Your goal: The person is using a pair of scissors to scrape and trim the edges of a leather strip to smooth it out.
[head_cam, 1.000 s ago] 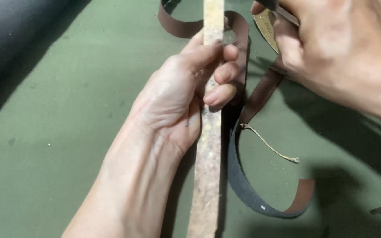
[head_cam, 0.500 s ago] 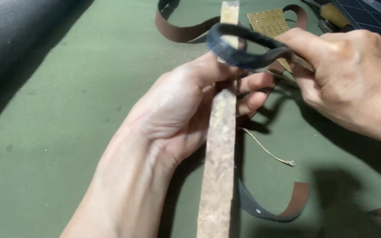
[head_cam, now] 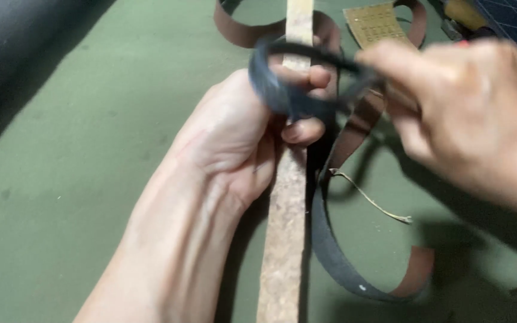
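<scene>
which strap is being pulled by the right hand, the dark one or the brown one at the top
The dark grey strap, looped over the left hand; the right hand pinches it. The brown strap lies untouched on the green mat.

You are working over a flat surface covered in dull green cloth (head_cam: 79,197), which is filling almost the whole view. A long dark strap (head_cam: 336,263) with a brown inner face is lying on it at lower right, curling up on edge and trailing a thin pale thread (head_cam: 372,202) across the green. Farther back, brown loops of strap (head_cam: 240,30) are resting on the cloth, and a tan perforated card (head_cam: 375,24) is lying just beside them. A dark grey roll (head_cam: 25,48) is lying along the upper left edge, casting a shadow onto the cloth.
</scene>
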